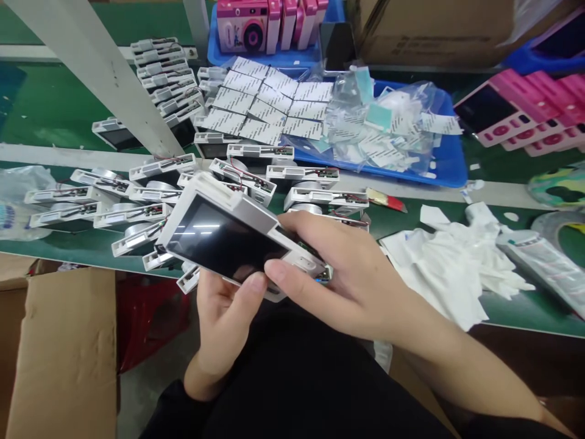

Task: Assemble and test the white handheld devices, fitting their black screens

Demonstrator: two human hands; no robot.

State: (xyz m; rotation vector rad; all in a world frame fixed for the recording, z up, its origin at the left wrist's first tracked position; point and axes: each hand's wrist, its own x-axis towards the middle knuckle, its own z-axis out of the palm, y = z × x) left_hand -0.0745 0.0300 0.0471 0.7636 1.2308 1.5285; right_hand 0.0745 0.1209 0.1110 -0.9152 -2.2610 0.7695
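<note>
A: Where's the white device (231, 228)?

B: Between both hands, tilted, its dark screen (223, 238) facing up. The left hand (226, 317) is clamped on its lower side, thumb at the screen's edge; the right hand (351, 274) grips the right end, thumb near the screen's corner.

A: And just beyond the hands?

B: White housings (301, 175) with thin wires, spread over the green bench (46, 128). Farther off, printed white labels (260, 97) and a blue tray (450, 164) with plastic bags (411, 116).

A: Right of the hands?

B: Crumpled white sheets (448, 268), perhaps cloth or paper; I can't quite tell. Pink cameras (525, 91) sit beyond them.
</note>
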